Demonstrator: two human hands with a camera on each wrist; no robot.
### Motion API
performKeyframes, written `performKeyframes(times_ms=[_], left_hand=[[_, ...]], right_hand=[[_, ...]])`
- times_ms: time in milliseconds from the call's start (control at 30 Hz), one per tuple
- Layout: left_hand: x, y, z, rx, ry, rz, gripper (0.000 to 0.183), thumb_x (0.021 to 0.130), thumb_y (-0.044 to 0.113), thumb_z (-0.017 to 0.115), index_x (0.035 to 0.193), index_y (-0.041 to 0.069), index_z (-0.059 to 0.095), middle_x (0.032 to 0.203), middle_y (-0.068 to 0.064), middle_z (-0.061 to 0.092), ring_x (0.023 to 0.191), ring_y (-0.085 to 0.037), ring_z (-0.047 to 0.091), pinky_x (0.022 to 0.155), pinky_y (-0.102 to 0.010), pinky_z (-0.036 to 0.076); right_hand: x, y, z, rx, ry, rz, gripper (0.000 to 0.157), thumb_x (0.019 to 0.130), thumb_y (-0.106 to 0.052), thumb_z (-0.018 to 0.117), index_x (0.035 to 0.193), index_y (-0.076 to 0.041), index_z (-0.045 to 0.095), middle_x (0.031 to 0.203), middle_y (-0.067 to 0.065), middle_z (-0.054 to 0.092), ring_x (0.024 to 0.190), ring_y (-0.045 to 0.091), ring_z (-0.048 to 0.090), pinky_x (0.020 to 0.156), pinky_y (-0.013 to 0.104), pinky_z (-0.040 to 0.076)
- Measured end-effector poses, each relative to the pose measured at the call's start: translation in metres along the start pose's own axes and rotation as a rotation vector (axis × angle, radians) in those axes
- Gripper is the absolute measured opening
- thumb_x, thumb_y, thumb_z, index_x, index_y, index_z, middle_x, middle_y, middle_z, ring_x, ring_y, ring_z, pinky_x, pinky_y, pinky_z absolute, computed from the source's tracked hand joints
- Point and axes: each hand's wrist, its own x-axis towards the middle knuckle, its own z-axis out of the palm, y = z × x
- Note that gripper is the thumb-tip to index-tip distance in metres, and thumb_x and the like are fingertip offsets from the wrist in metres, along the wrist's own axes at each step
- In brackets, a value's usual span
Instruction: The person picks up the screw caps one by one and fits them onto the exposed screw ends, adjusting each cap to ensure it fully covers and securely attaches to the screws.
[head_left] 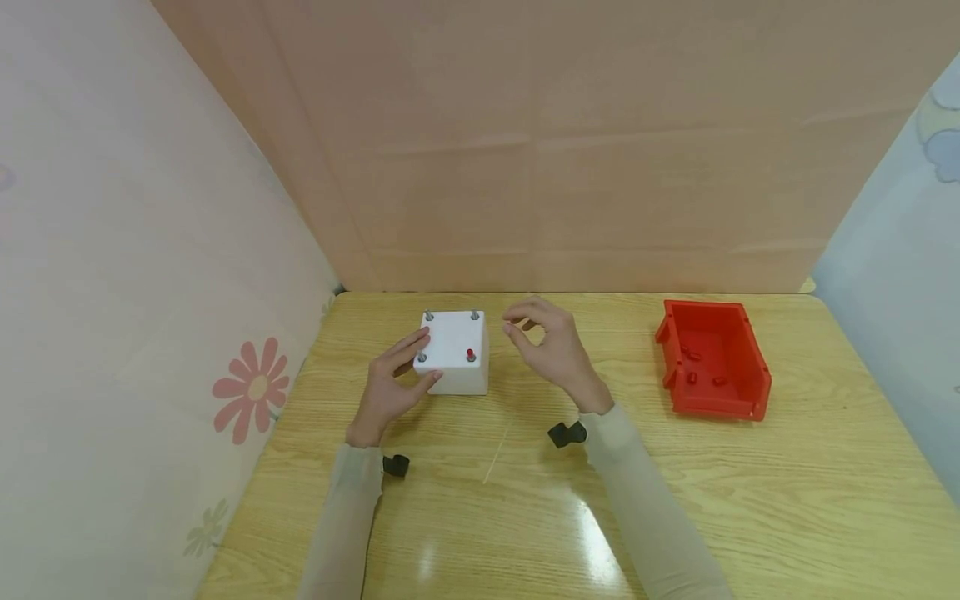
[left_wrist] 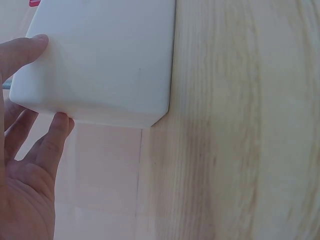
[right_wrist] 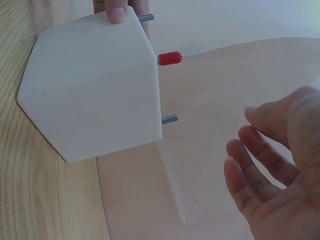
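Note:
A white box point(head_left: 452, 337) stands on the table, with a threaded metal stud point(right_wrist: 170, 119) rising at each top corner. One red cap point(right_wrist: 171, 58) covers the stud at the near right corner; the other studs are bare. My left hand point(head_left: 386, 390) holds the box at its near left corner, thumb on the near face and fingers along the left side. To the right of the box, my right hand point(head_left: 553, 346) hovers apart from it. Its fingers and thumb are loosely bent, with a gap between thumb and index and nothing visible between them.
A red bin point(head_left: 716, 407) sits on the right side of the wooden table point(head_left: 825, 475), holding several loose red caps point(head_left: 692, 378). A tan covering point(head_left: 562, 167) rises behind the table's far edge. Pale walls flank both sides.

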Motion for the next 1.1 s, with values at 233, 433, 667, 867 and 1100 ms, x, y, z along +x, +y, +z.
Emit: performKeyframes(times_ms=[233,433,667,867,1100], left_hand=[[0.000,0.001,0.001,0.013,0.006,-0.008,0.062,0.084,-0.007,0.088,0.142,-0.004,0.065,0.156,-0.018,0.058,0.140,-0.040,0.058,0.104,-0.022,0.055],[0.000,0.004,0.002,0.024,0.012,-0.010,0.062,0.082,-0.012,0.086,0.140,-0.011,0.063,0.155,-0.026,0.057,0.140,-0.047,0.056,0.105,-0.021,0.053],[0.004,0.033,0.001,0.010,0.008,-0.006,0.057,0.084,-0.014,0.083,0.137,-0.017,0.062,0.150,-0.033,0.057,0.136,-0.054,0.057,0.104,-0.019,0.053],[0.004,0.039,-0.001,0.024,0.010,0.007,0.056,0.084,-0.015,0.083,0.136,-0.018,0.062,0.149,-0.034,0.057,0.134,-0.054,0.058,0.104,-0.018,0.053],[0.005,0.042,0.000,0.015,0.022,0.024,0.057,0.082,-0.017,0.083,0.135,-0.019,0.063,0.147,-0.036,0.058,0.133,-0.055,0.057,0.104,-0.020,0.054]], right_hand=[[0.000,0.001,-0.002,0.001,0.023,-0.010,0.009,0.098,-0.003,0.076,0.106,-0.003,0.080,0.109,0.009,0.078,0.097,0.024,0.072,0.081,0.049,0.064],[0.001,0.003,-0.004,0.002,0.040,-0.029,0.009,0.098,-0.002,0.076,0.106,-0.003,0.080,0.108,0.010,0.078,0.096,0.025,0.073,0.080,0.048,0.064],[0.002,0.001,-0.007,0.005,0.056,-0.043,0.010,0.097,0.000,0.077,0.106,-0.003,0.080,0.108,0.011,0.078,0.094,0.025,0.072,0.080,0.049,0.065],[0.002,-0.002,-0.010,-0.007,0.058,-0.044,0.010,0.097,0.000,0.076,0.106,-0.002,0.080,0.109,0.011,0.078,0.094,0.026,0.073,0.080,0.049,0.064],[0.003,-0.002,-0.014,-0.004,0.072,-0.048,0.011,0.097,0.001,0.076,0.106,-0.002,0.080,0.110,0.012,0.078,0.094,0.027,0.074,0.078,0.056,0.063]])
